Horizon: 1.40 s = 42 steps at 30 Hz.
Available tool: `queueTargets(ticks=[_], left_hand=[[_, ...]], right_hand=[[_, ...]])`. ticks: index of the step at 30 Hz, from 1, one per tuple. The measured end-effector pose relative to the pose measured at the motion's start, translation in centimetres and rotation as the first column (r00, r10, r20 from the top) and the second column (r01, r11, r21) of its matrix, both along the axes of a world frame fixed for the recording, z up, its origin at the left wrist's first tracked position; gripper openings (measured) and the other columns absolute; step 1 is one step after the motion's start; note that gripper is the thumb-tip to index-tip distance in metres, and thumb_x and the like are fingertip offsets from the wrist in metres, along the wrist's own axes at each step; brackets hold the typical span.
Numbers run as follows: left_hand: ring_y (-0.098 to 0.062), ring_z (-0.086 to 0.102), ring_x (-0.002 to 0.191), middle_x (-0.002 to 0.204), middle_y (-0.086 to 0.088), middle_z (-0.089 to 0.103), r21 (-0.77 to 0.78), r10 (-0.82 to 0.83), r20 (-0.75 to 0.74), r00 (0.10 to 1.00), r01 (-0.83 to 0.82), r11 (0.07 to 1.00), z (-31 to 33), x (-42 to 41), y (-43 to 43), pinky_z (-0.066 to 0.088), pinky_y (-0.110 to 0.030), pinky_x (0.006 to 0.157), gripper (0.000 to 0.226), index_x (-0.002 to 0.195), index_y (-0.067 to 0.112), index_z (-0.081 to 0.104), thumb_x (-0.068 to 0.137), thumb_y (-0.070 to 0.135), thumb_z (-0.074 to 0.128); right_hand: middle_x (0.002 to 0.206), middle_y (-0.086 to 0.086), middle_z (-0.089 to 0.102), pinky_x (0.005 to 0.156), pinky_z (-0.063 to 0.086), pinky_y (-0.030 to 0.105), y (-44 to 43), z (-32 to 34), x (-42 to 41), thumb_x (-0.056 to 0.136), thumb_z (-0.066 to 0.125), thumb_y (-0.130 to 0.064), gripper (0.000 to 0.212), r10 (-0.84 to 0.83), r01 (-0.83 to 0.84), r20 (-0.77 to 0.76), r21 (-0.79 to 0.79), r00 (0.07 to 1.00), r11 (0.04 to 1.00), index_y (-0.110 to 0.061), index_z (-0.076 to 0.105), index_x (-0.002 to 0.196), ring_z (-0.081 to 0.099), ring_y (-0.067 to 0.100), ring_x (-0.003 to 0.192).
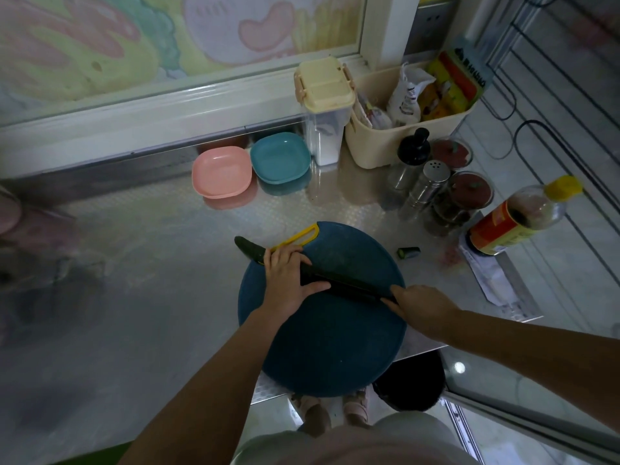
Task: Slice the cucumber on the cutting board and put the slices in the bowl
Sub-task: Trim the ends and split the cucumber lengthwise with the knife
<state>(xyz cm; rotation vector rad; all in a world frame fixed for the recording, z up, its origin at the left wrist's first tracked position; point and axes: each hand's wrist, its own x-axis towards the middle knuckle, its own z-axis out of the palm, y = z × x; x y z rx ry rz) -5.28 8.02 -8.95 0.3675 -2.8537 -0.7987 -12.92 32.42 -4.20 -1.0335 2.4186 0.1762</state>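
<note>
Cucumber [349,285]: lies slantwise across board [335,347], on desk [151,246]. Left hand [288,280] grips its middle. Right hand [424,305] at its right end, grip indiscernible. Bowls [221,171] behind, well apart.

Hands: left hand [288,280] and right hand [426,305], both bare.
Forearms: bare along their visible length.
Clothing: pale whitish garment [352,444].
Shoes: pinkish shoes [356,402], blurred.
</note>
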Motion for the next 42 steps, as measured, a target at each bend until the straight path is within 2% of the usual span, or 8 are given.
queueTargets(ticks=[14,18,24,27,31,35,38,42], left_hand=[[-0.019,0.037,0.126,0.126,0.0,0.05,0.011,-0.017,0.075,0.997,0.017,1.0,1.0,0.3,-0.5,0.005,-0.045,0.112,0.051,0.1,0.018,0.063,0.068,0.055,0.073],[-0.019,0.036,0.126,0.126,0.0,0.049,-0.002,-0.02,0.089,0.996,0.02,1.0,0.9,0.1,-0.4,0.007,-0.046,0.112,0.049,0.1,0.018,0.063,0.069,0.056,0.072],[-0.02,0.031,0.13,0.133,-0.001,0.044,0.082,-0.114,0.187,0.976,0.1,0.992,2.2,0.4,-1.6,0.007,-0.04,0.113,0.061,0.111,0.019,0.06,0.068,0.062,0.069],[-0.029,0.027,0.133,0.141,-0.013,0.039,0.04,0.104,0.149,0.983,-0.111,0.993,2.8,0.6,-3.6,0.014,-0.041,0.111,0.062,0.124,0.015,0.056,0.08,0.059,0.06],[-0.036,0.031,0.132,0.143,-0.022,0.034,0.249,0.51,0.268,0.818,-0.57,0.783,3.5,0.8,-6.3,0.024,-0.044,0.111,0.064,0.138,0.008,0.041,0.089,0.047,0.055],[-0.033,0.047,0.122,0.141,-0.018,0.039,0.55,0.536,0.339,0.773,-0.626,0.553,3.3,0.2,-7.0,0.039,-0.042,0.104,0.065,0.141,0.009,0.036,0.088,0.033,0.065],[-0.032,0.052,0.118,0.14,-0.015,0.043,0.669,0.563,0.395,0.726,-0.647,0.365,3.2,-0.7,-7.5,0.044,-0.043,0.1,0.067,0.141,0.009,0.035,0.086,0.028,0.068],[-0.036,0.056,0.111,0.134,-0.018,0.049,0.635,0.553,0.436,0.71,-0.678,0.369,2.9,-1.3,-8.5,0.048,-0.039,0.094,0.062,0.138,0.005,0.04,0.084,0.019,0.07]], right_hand=[[0.109,0.014,0.063,0.069,0.041,0.032,1.0,1.0,0.8,0.101,0.027,-0.038,0.038,-0.061,0.061,0.019,0.011,0.998,0.998,-0.01,0.047,0.117,0.061,0.028,0.095],[0.109,0.012,0.064,0.072,0.038,0.03,4.3,2.1,1.5,0.101,0.029,-0.04,0.028,-0.105,0.104,0.002,0.073,0.995,0.992,-0.019,0.039,0.085,0.061,0.027,0.098],[0.104,0.013,0.065,0.066,0.03,0.025,5.9,2.5,2.6,0.099,0.029,-0.042,0.028,-0.141,0.142,-0.021,0.053,0.99,0.988,-0.017,0.034,0.09,0.062,0.028,0.094],[0.105,0.012,0.065,0.066,0.031,0.025,7.0,2.5,2.6,0.1,0.028,-0.041,0.024,-0.145,0.146,-0.021,0.055,0.989,0.988,-0.019,0.033,0.092,0.062,0.028,0.095],[0.097,0.01,0.067,0.063,0.032,0.026,8.8,2.3,2.8,0.099,0.032,-0.043,0.027,-0.138,0.14,-0.052,0.036,0.989,0.989,-0.018,0.043,0.098,0.064,0.027,0.088],[0.081,0.013,0.067,0.06,0.032,0.028,8.2,2.5,3.2,0.098,0.042,-0.038,0.022,-0.178,0.175,-0.016,-0.135,0.984,0.975,-0.018,0.044,0.087,0.064,0.03,0.075],[0.059,-0.006,0.051,0.057,0.027,0.024,6.2,3.6,3.4,0.097,0.042,-0.037,0.031,-0.225,0.236,0.075,-0.231,0.971,0.944,-0.026,0.036,0.069,0.049,0.007,0.053],[0.063,-0.008,0.05,0.053,0.033,0.021,2.9,4.3,2.6,0.097,0.04,-0.04,0.029,-0.236,0.274,0.153,-0.316,0.96,0.908,-0.024,0.047,0.074,0.047,0.003,0.056]])
